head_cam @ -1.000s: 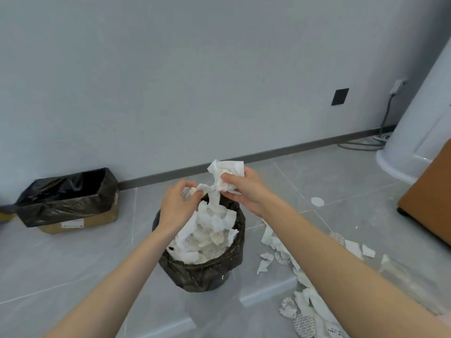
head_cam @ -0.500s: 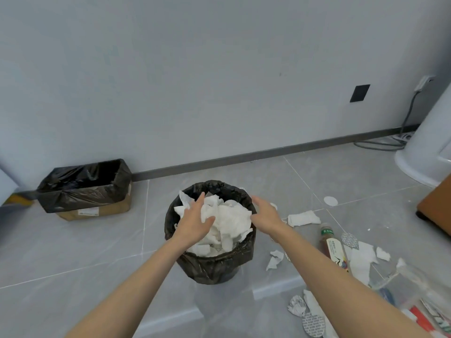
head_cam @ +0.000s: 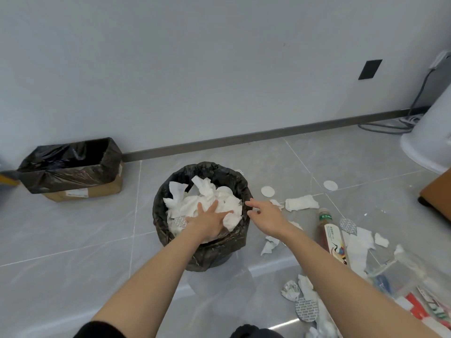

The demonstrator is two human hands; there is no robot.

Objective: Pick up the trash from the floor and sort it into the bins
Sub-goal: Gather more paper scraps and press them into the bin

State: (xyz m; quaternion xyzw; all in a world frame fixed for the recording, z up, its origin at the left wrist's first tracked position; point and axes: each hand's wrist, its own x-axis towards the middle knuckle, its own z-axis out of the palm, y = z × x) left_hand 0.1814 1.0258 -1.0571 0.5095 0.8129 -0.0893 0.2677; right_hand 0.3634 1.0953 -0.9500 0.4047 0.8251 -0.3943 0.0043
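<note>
Floor [head_cam: 73,240]: grey tiles under a pale wall, with litter on the right side.
Round bin [head_cam: 219,250]: black-lined and heaped with white tissue [head_cam: 207,193].
Left hand [head_cam: 207,223]: fingers spread flat, pressing the tissue down inside the bin and gripping nothing.
Right hand [head_cam: 266,215]: fingers loosely straight and empty, beside the bin's right rim.
Box bin [head_cam: 68,176]: black-lined carton against the wall, well to the left.
Loose trash: folded tissue [head_cam: 301,203] and bottle [head_cam: 330,232] lie right of the round bin.

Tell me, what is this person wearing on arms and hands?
The left hand and right hand are bare: no gloves, rings or watch show. Forearms are bare too. A black sleeve shows at the left arm's top.
</note>
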